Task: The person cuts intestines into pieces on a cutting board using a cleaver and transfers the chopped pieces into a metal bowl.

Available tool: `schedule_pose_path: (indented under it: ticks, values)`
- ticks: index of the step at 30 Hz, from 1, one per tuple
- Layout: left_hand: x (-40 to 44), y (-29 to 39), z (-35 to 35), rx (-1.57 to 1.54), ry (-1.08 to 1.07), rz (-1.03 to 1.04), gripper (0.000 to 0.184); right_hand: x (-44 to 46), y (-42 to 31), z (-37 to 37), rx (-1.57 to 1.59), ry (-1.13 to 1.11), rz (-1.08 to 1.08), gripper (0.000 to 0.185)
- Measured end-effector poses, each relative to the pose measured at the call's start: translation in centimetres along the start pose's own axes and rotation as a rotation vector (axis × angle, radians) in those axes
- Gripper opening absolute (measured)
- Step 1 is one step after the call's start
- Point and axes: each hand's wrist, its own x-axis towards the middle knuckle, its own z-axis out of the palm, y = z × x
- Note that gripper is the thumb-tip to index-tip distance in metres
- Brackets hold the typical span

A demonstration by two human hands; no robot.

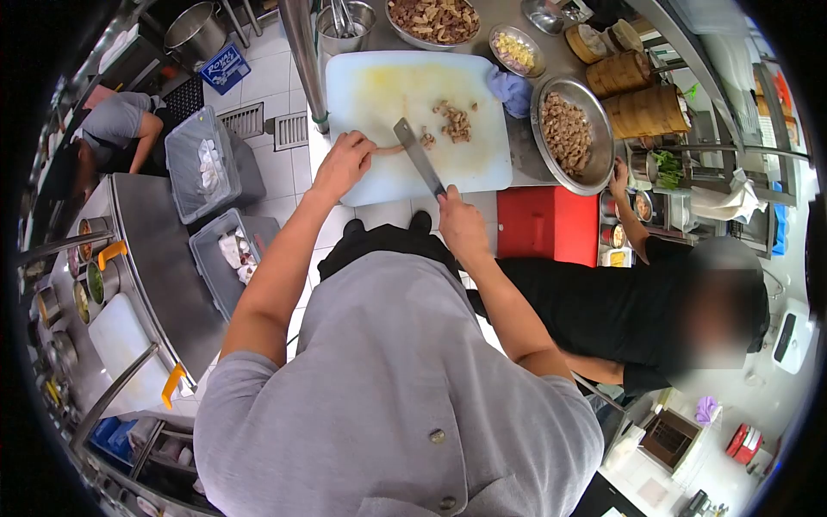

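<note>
My right hand point(463, 224) is wrapped round the dark handle of a cleaver point(419, 158). Its broad blade points up and left over the white cutting board point(362, 95). At the board's left side, the fingers of my left hand point(346, 164) grip a thin strip of meat point(389, 150), which runs to the blade. Small cut bits point(427, 140) lie just right of the blade, and a pile of chopped meat point(457, 126) sits farther right on the board. A purplish cloth point(510, 90) rests at the board's right edge.
A large metal bowl of chopped meat point(600, 177) stands right of the board, above a red box point(547, 226). Another meat bowl point(474, 39) is behind. A co-worker in black point(586, 319) stands close on my right; another person point(121, 129) bends far left near plastic bins point(185, 194).
</note>
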Motion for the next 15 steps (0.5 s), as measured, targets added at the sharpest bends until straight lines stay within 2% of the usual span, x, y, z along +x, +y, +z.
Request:
schedule_pose_path:
  ticks: [3, 5, 11, 15]
  values:
    - [-0.3, -0.1, -0.2, -0.025, -0.005, -0.035, 0.017, 0.3, -0.4, -0.4, -0.015, 0.042, -0.008, 0.023]
    - [-0.1, 0.0, -0.4, -0.025, 0.000, -0.022, 0.018, 0.2, -1.0, -1.8, 0.101, 0.116, 0.040, 0.023]
    - [-0.2, 0.4, -0.1, -0.067, 0.013, -0.025, 0.018, 1.2, -0.1, 0.5, -0.031, 0.007, -0.007, 0.023]
    - [-0.3, 0.3, -0.3, -0.061, 0.034, -0.030, 0.018, 0.5, -1.5, -1.7, 0.073, 0.067, 0.028, 0.024]
